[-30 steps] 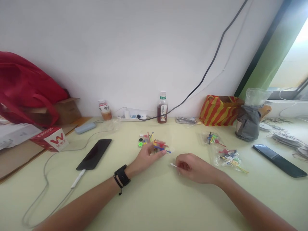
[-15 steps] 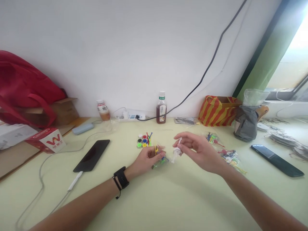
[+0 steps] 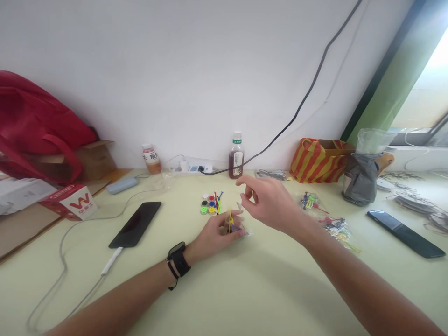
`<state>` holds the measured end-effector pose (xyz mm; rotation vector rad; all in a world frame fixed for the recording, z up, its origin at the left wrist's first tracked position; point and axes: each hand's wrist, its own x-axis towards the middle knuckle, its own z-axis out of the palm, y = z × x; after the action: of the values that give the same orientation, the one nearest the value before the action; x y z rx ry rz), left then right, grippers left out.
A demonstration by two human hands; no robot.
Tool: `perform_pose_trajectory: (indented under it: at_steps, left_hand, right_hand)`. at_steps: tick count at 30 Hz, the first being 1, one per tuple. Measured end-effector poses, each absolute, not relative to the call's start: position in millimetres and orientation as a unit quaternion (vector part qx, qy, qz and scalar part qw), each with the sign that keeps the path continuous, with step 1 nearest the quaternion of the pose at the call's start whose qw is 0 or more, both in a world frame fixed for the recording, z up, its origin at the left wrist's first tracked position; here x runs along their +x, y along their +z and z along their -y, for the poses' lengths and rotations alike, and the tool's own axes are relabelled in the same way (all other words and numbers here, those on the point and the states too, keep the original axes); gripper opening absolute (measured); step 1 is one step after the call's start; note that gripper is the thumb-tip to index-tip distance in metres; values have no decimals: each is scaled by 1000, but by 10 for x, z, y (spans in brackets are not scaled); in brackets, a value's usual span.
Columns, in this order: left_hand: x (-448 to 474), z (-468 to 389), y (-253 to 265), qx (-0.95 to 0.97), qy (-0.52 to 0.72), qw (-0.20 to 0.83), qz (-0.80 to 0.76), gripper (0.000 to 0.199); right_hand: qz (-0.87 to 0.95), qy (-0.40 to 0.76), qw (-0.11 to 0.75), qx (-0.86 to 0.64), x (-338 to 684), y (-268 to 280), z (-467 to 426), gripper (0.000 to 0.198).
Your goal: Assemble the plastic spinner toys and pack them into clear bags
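Note:
My left hand (image 3: pixel 213 231), with a black watch at the wrist, is closed on a small clear plastic bag (image 3: pixel 248 233) of coloured plastic pieces. A yellow piece (image 3: pixel 230 221) stands up between its thumb and fingers. Just above and to the right of it, my right hand (image 3: pixel 268 201) hovers with curled fingers. A pale tip (image 3: pixel 239 205) shows below those fingertips; the rest of what they hold is hidden. Beyond the left hand lie several round coloured pieces (image 3: pixel 208 204) in rows, with thin coloured sticks (image 3: pixel 218 201) beside them.
More bagged coloured pieces (image 3: pixel 338 231) lie right of my right arm. A charging phone (image 3: pixel 136 225) and a red-white box (image 3: pixel 70 202) are at left. Along the wall stand a dark drink bottle (image 3: pixel 236 158), a power strip (image 3: pixel 192 167) and a striped bag (image 3: pixel 317 161).
My right hand has moved left and slightly up, towards the round pieces, past the left hand. The white plastic piece visible in it before is now mostly hidden. My left hand keeps the bag.

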<state>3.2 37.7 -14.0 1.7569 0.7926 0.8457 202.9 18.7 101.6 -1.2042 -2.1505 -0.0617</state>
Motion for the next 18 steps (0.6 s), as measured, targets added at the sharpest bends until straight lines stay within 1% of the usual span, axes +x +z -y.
perform_pose_trajectory:
  at_steps: [2,5,7,9,12,15,18]
  left_hand:
    - [37,-370,-112,723,348,505,-320,38]
    - [34,-361,-96,716,345,519,-313,44]
    - [22,-344,-92,719,367,502,-311,45]
    - [9,-326,-94,728,381,480,-307,44]
    - [9,-322,-116,738,328,497,-316,46]
    - [23,-336,-145,733,285,523,-328,44]
    - [21,-330,-137,730,310,519,-318,46]
  right_hand:
    - [821,-26,325,-469,2063,993,-177,21]
    - [810,-25,357,-465,2144,985,-147,10]
    - [815,-23,373,-442,2198,973,-127,5]
    - [830,-9,379,-409,2241,961,-110,6]
    - [845,15,370,-386,2277,975,-95,11]
    - [864,39,328,-380,2281,1056,-100,19]
    - [878,74,299,-365,2266,1168,-120,18]
